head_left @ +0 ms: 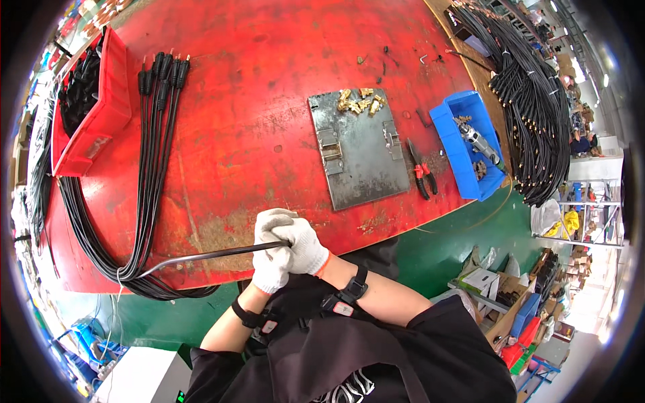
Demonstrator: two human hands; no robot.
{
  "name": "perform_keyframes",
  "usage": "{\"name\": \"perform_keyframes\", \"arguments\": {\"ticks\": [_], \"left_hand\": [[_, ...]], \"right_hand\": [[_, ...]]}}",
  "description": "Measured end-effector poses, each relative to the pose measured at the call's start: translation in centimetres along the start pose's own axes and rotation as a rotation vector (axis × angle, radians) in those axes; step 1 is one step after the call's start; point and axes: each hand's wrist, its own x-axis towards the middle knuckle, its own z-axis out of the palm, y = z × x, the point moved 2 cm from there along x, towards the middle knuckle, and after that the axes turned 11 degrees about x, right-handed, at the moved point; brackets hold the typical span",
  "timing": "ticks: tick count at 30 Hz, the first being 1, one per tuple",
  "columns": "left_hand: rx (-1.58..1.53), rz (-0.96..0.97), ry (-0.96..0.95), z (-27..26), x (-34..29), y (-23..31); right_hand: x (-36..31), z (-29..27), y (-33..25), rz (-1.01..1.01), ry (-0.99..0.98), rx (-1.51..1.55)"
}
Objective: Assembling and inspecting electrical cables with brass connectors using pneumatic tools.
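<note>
At the table's front edge, my left hand and my right hand are clasped together in white knit gloves. Both are closed around the end of a black cable, and the gloves hide that end. From my hands the cable runs left to a tied bundle of black cables, which droops over the edge. The bundle's thicker connector ends lie side by side farther up the table. Beyond my hands rests a grey metal plate with two small metal brackets, bearing several brass fittings.
Red-handled pliers lie right of the plate. A blue bin there holds a power tool and small parts. Left stands a red bin of black pieces. A large cable bundle hangs over the right edge of the red table.
</note>
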Motion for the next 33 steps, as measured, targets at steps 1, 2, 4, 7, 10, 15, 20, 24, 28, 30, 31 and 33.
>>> {"name": "perform_keyframes", "arguments": {"ticks": [1,2,4,7,10,15,20,24,28,30,31,33], "left_hand": [[-0.003,0.017,0.024,0.3,0.0,-0.6],[-0.006,0.014,0.029,0.1,-0.3,-0.9],[0.084,0.100,0.003,0.1,-0.1,0.0],[0.123,0.104,0.003,0.2,-0.2,0.7],[0.128,0.111,0.007,0.2,-0.5,0.7],[0.081,0.031,0.055,0.2,-1.4,-0.9],[0.086,0.042,0.034,0.4,0.0,-1.9],[0.087,0.098,-0.040,-1.2,-0.3,-0.9],[-0.102,0.022,0.004,-3.8,0.2,4.7],[-0.421,-0.040,-0.206,-10.1,-1.5,3.4],[-0.207,0.004,-0.309,-11.9,-2.0,6.4],[-0.090,-0.082,-0.441,-14.2,-3.2,10.0]], "right_hand": [[0.1,0.1,0.1,-0.047,0.015,-0.014],[-0.1,0.1,0.4,-0.043,0.009,-0.015],[-0.6,-0.2,1.5,-0.151,-0.037,-0.170],[-0.3,0.3,2.2,-0.246,0.015,-0.076],[-0.1,-0.1,2.2,-0.308,-0.018,-0.075],[-0.5,0.2,2.8,-0.380,-0.048,-0.151],[0.4,-0.4,1.9,-0.152,-0.010,-0.062],[0.4,0.3,1.7,-0.170,0.010,-0.055],[0.7,-0.6,1.9,0.011,-0.095,-0.135],[0.9,-1.0,1.2,-0.019,-0.181,-0.087],[1.0,-0.4,0.2,-0.021,-0.207,-0.054],[1.6,0.7,-1.5,-0.055,-0.440,-0.391]]}}
